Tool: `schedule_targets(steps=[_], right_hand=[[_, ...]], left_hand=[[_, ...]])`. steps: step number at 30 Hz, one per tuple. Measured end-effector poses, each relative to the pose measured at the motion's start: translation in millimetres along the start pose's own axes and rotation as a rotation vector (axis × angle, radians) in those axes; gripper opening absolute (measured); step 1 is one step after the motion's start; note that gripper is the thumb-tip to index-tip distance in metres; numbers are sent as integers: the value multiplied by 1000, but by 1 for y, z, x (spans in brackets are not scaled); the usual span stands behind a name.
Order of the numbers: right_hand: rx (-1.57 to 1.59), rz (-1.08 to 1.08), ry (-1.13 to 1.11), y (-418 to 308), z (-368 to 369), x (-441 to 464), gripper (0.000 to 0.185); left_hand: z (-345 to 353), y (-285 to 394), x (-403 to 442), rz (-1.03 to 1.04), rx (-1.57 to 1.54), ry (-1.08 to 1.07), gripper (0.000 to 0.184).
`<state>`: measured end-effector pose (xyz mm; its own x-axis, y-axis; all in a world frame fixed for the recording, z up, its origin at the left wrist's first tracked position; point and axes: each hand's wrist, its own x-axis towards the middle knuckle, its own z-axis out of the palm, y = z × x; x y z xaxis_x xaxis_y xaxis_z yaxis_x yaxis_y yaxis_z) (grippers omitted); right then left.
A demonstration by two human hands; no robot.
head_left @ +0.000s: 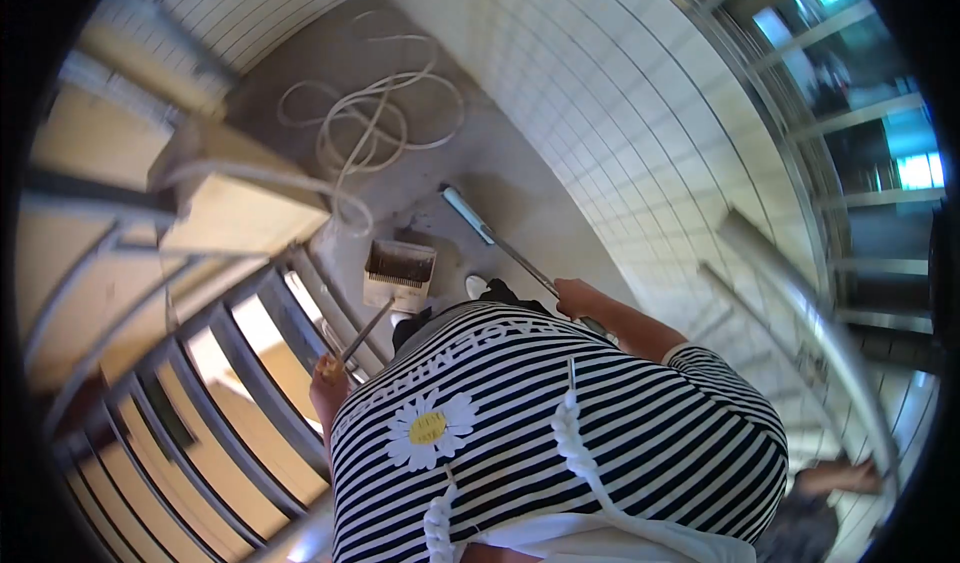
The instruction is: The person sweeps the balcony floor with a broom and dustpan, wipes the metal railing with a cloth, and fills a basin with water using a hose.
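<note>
My left hand (328, 375) is closed around the handle of a dustpan (400, 296), which stands on the floor with its open, dark inside facing up. Near the railing, the handle slants from the dustpan to my hand. My right hand (578, 300) grips the metal pole of a broom (466, 215). The broom's pale blue head rests on the grey floor ahead of my feet, to the right of the dustpan and apart from it. Some dark marks show on the floor between the two.
A pale hose (375, 123) lies in loops on the floor (490, 128) ahead. Dark railing bars (245, 363) run along the left. A tiled wall (600, 93) and a curved metal rail (815, 303) stand at the right. Part of a person's arm (838, 478) shows at lower right.
</note>
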<state>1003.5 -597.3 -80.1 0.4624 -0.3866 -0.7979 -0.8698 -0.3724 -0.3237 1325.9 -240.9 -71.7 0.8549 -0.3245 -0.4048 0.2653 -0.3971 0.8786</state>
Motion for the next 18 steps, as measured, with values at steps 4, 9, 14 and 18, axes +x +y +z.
schedule_targets(steps=[4, 9, 14, 18], right_hand=[[-45, 155, 63, -62, 38, -34, 29], [101, 308, 124, -108, 117, -42, 25], [264, 451, 125, -161, 183, -58, 28], [272, 460, 126, -170, 218, -56, 33]], left_hand=[[-31, 26, 98, -574, -651, -650, 26], [-9, 83, 153, -540, -351, -772, 25], [-17, 101, 185, -279, -27, -891, 25], [2, 124, 190, -150, 149, -998, 24]])
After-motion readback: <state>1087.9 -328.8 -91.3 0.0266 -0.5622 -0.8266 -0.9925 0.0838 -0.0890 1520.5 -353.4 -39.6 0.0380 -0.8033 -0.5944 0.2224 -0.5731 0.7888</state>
